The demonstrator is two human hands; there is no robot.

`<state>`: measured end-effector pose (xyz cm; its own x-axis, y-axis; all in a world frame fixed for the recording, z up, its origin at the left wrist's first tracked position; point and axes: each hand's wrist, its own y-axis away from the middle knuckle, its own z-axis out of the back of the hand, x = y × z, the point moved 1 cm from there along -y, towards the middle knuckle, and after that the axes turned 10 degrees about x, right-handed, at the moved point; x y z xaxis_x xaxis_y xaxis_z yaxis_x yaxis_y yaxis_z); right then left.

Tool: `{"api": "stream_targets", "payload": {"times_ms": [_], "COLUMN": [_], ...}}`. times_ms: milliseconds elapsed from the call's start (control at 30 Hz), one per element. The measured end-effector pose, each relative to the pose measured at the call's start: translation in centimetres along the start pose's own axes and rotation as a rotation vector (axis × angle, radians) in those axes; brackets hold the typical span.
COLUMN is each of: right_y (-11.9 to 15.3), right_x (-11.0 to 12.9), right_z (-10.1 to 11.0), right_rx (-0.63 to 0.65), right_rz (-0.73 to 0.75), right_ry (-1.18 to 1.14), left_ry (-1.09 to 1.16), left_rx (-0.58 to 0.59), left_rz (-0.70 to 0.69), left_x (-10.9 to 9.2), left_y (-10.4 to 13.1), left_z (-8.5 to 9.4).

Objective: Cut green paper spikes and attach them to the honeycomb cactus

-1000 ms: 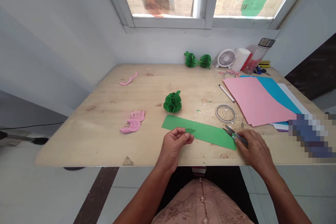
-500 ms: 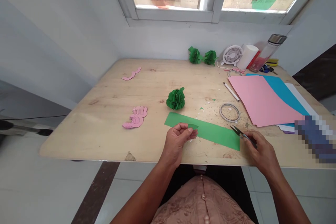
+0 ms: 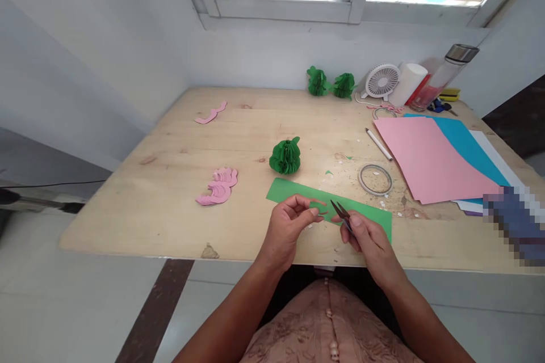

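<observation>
My left hand (image 3: 293, 224) pinches a small piece of green paper (image 3: 317, 207) over the green paper strip (image 3: 293, 191); the piece is hard to tell apart from the strip behind it. In my right hand (image 3: 366, 238) is a pair of small scissors (image 3: 341, 212), the dark blades a little apart and pointing up and left, close to the fingers of my left hand. The strip lies flat near the table's front edge, partly covered by both hands. Just beyond it sits a fluffy green folded-paper shape (image 3: 285, 157).
Pink paper cutouts (image 3: 225, 187) lie at left. On the right are a tape roll (image 3: 360, 178), a white pen (image 3: 380, 145) and pink sheets (image 3: 430, 153) over blue ones. At the back stand two green paper shapes (image 3: 317, 83), a fan (image 3: 382, 80) and a bottle (image 3: 443, 79).
My right hand has brought the scissors left, from the strip's right end to beside my left hand. My left hand has stayed nearly in place. The view has tilted slightly.
</observation>
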<state>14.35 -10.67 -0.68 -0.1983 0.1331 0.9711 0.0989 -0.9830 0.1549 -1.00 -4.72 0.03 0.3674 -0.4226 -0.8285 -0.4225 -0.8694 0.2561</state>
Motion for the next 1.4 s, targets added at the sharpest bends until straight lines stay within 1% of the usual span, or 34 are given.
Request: {"api": "stream_targets", "payload": {"times_ms": [100,367,533,633,767,967,1100,1300,1400], "right_y": [-0.4,-0.6,-0.7,-0.7,-0.8,-0.8,-0.7,-0.7,-0.6], "right_x": [0.2,-0.1,0.1,0.0,0.1,0.4,0.5,0.6,0.5], "right_z": [-0.5,-3.0,-4.5,-5.2,-5.9,-6.1,-6.1,-6.1,-6.1], "right_rx": [0.026,-0.029,-0.051,-0.066,-0.095,-0.104,-0.108,-0.103,-0.099], "right_rz": [-0.013,-0.076,-0.046,-0.015,0.027,0.035,0.032,0.037,0.041], "right_ry": [-0.069,-0.523,-0.695,-0.765,-0.825,-0.862,-0.852,-0.847,-0.849], "left_ry": [-0.015,0.024,0.074,0.113,0.165,0.219,0.214,0.203,0.205], "left_rx": [0.018,0.0,-0.056,-0.061,-0.042,-0.079,-0.074,-0.024,-0.021], "left_rz": [-0.001,-0.062,-0.08,-0.059,-0.001,0.038,0.04,0.027,0.019], "left_x": [-0.2,0.2,0.4,0.5,0.7,0.9,0.7,0.6,0.6], "left_y": [-0.1,-0.1,0.0,0.4,0.9,1.1,1.2,1.5,1.6], "left_z": [0.2,-0.7,-1.4,-2.0,-2.8,-3.1,-3.2,-3.3,-3.3]}}
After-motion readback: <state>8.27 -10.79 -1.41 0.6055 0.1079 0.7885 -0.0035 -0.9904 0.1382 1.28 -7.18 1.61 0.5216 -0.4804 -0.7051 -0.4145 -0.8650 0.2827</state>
